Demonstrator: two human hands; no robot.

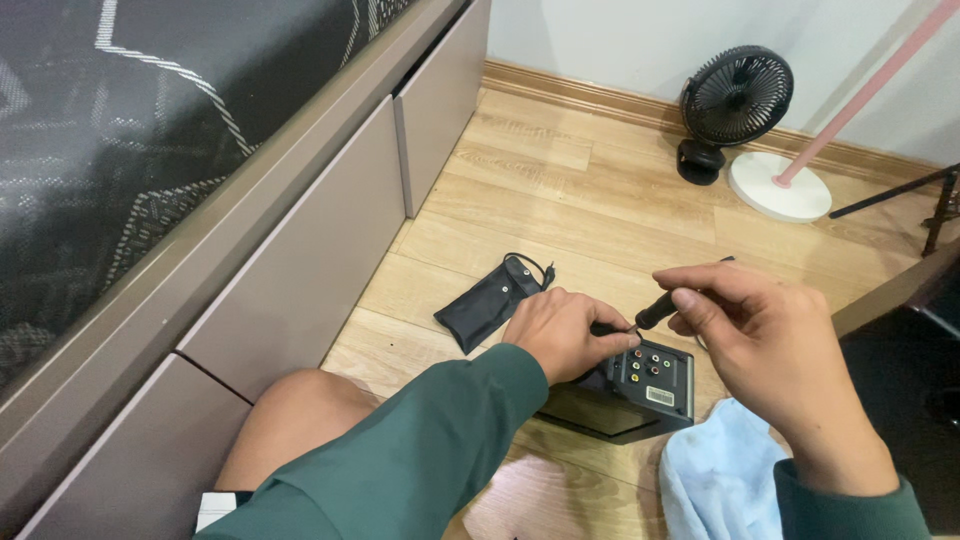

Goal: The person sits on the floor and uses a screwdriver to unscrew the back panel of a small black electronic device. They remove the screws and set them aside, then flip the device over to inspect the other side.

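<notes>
The green sleeve (420, 460) of the left arm is closest, with a bare knee (290, 420) under it and a light blue cloth (715, 480) on the wooden floor (560, 210) to the right. The left hand (565, 330) rests on top of a small black box (640, 390) with round sockets on its back; its fingers are curled down on the box to keep it in place, though I cannot tell how tightly. The right hand (760, 330) is closed around the dark handle of a screwdriver (655, 308), and the tip points at the top edge of the box, just beside the left fingers. The tip could slip off and poke those fingers, because they are so close to it. It could also scratch the box if the push is too hard or crooked. The box sits on the floor by the knee, so it could slide if the left hand lets go. A black pouch (490, 300) lies near, and a black fan (735, 100) stands well apart.
</notes>
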